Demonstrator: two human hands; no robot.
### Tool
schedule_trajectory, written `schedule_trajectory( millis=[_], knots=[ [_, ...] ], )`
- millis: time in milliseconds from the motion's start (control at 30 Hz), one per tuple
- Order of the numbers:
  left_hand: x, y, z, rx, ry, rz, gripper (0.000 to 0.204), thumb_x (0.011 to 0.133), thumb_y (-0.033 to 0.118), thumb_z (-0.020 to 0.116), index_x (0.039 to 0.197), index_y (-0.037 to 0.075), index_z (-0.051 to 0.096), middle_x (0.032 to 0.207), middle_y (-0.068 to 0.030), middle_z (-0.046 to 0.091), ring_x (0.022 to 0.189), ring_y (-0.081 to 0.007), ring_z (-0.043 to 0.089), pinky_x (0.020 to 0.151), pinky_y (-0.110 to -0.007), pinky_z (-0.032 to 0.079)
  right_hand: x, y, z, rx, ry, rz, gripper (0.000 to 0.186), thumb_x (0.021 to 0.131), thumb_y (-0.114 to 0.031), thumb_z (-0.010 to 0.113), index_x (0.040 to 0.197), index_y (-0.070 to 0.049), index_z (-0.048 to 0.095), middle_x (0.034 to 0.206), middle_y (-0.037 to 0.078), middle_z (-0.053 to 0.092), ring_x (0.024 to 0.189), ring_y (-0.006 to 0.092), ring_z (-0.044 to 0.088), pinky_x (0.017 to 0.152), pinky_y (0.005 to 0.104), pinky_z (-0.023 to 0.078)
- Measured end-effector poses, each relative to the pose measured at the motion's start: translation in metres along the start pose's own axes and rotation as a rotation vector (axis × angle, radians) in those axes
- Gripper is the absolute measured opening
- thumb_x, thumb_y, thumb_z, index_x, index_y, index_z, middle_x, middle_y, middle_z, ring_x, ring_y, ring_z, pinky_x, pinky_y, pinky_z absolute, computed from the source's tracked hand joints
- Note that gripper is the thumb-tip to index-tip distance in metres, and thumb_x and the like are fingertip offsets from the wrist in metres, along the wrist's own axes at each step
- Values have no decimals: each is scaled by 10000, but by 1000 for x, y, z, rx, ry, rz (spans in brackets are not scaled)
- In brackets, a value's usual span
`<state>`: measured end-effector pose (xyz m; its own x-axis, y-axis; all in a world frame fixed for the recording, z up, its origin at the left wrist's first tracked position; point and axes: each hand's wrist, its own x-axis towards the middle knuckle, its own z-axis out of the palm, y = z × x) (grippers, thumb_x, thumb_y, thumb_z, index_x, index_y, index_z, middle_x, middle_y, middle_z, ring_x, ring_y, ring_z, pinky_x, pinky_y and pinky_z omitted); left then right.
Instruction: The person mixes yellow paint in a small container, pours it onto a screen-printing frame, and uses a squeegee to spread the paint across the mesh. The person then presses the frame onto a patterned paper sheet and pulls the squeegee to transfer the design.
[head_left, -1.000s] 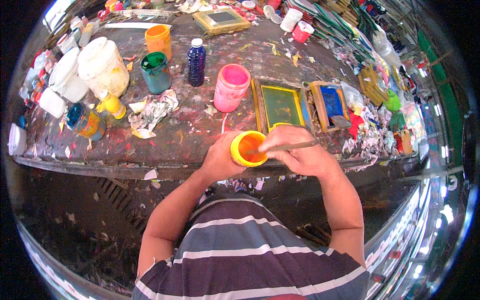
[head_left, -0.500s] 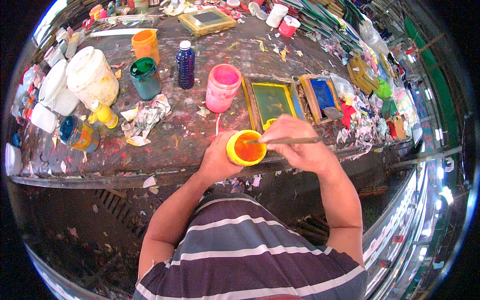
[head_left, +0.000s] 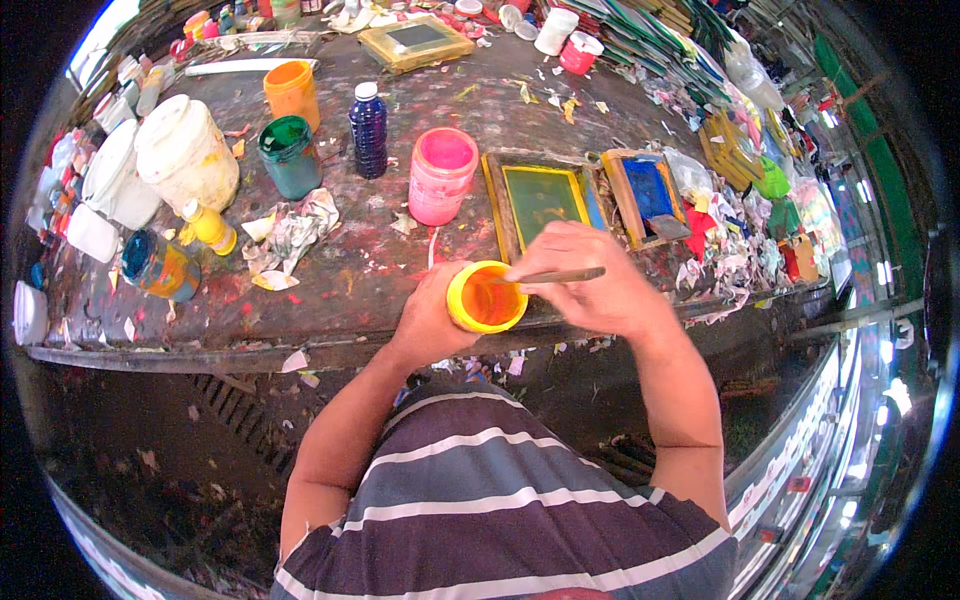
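My left hand (head_left: 430,315) grips a yellow jar (head_left: 490,322) with orange-yellow contents at the table's front edge. My right hand (head_left: 585,285) is closed on a brownish stick (head_left: 570,274), whose end reaches into the jar's mouth. Just beyond are a pink tub (head_left: 440,190), a wooden screen frame (head_left: 495,200) with a green-yellow mesh and a smaller blue one (head_left: 650,195). A dark blue bottle (head_left: 367,135), a teal jar (head_left: 290,165) and crumpled paper (head_left: 300,230) lie to the left of these.
The stained dark table (head_left: 340,300) also bears white buckets (head_left: 185,150), a small yellow bottle (head_left: 210,230), an orange jar (head_left: 292,100) and a stained jar (head_left: 165,270). Paper scraps and plastic bags (head_left: 750,240) pile up on the right, with stacked boards (head_left: 640,45) at the back right.
Over the last second the jar and my left hand have shifted slightly left in view. My right hand and the stick moved a little within and above the jar; the grips are unchanged.
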<state>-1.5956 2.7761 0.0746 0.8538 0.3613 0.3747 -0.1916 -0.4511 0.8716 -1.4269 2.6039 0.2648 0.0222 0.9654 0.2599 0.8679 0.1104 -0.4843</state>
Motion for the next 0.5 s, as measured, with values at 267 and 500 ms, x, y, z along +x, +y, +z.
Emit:
schedule_trajectory(
  millis=[267, 500],
  knots=[
    [0, -11, 6, 17, -41, 45, 867, 746, 221, 1078, 1508, 102, 683, 1460, -160, 735, 1374, -392, 708, 1211, -500, 555, -10, 3, -3, 54, -51, 92, 167, 963, -95, 848, 1129, -107, 841, 1106, 127, 826, 1066, 381, 805, 946, 499, 642],
    [-1, -16, 6, 77, -32, 80, 919, 711, 248, 1109, 1508, 94, 677, 1460, -159, 731, 1383, -387, 705, 1203, -499, 558, -25, 3, 2, 112, -5, -33, 244, 941, -87, 856, 1179, -132, 825, 1132, 117, 822, 1084, 390, 797, 954, 517, 633]
  ],
)
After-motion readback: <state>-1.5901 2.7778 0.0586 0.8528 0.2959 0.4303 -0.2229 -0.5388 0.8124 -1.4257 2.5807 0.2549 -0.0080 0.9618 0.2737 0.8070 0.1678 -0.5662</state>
